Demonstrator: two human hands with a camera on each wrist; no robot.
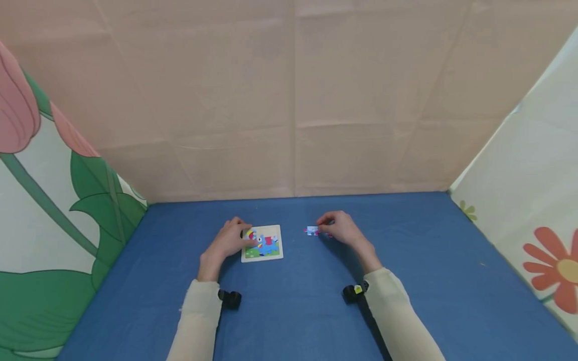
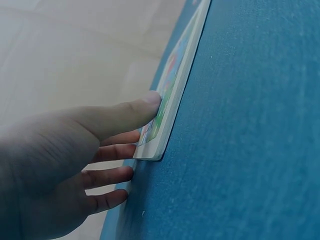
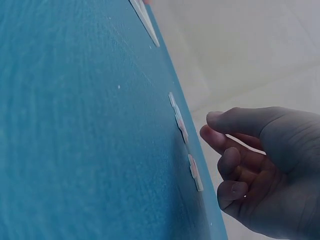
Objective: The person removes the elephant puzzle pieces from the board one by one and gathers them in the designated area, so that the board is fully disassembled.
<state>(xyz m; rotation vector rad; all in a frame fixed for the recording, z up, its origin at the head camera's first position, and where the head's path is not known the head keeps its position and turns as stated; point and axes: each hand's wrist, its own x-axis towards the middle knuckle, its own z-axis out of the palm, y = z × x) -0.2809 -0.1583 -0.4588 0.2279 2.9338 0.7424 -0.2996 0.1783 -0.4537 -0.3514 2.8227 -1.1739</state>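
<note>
A small square jigsaw puzzle board (image 1: 273, 256) with a pale frame lies on the blue cloth, showing a blue animal above green grass. At its left side is my left hand (image 1: 228, 239). The thumb rests over the picture, while the index and middle fingertips (image 2: 129, 150) meet the edge and the other fingers extend beside it. Further right, my right hand (image 1: 340, 229) hovers over flat puzzle pieces (image 1: 311, 230). Thumb and index fingertips (image 3: 216, 120) come together, the other fingers curled, with nothing visible between them. One piece (image 3: 195, 171) lies close below that hand.
Blue cloth (image 1: 289, 311) covers the tabletop. A beige sheet (image 1: 289, 100) stands along the back edge. Printed panels flank the table, with a tulip and leaves (image 1: 104, 210) on the left and a red flower (image 1: 564, 268) on the right. Black wrist cameras (image 1: 231, 300) sit at both cuffs.
</note>
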